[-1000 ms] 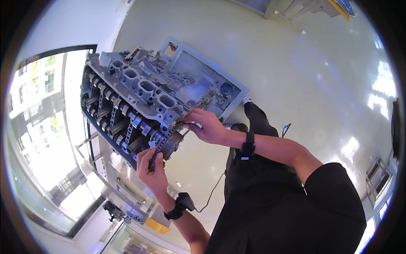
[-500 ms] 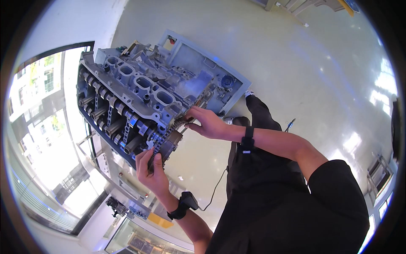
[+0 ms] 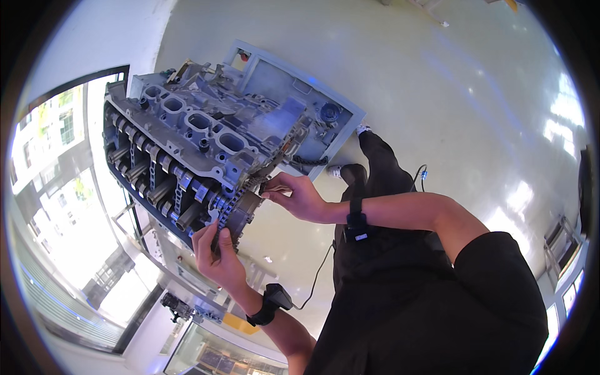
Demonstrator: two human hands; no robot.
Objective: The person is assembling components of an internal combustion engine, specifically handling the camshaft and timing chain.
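Over a glossy pale floor (image 3: 437,94), the engine head (image 3: 187,144) sat on its stand. Since a second earlier our left hand (image 3: 215,253) had crept up to pinch the timing chain (image 3: 232,209); our right hand (image 3: 300,197) gripped it beside the sprocket (image 3: 247,209), suggesting chain fitting underway.

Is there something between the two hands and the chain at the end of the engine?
Nothing visible. The left hand already touches the chain and sprocket from below, and the right hand has its fingertips at the same end of the engine, from the side.
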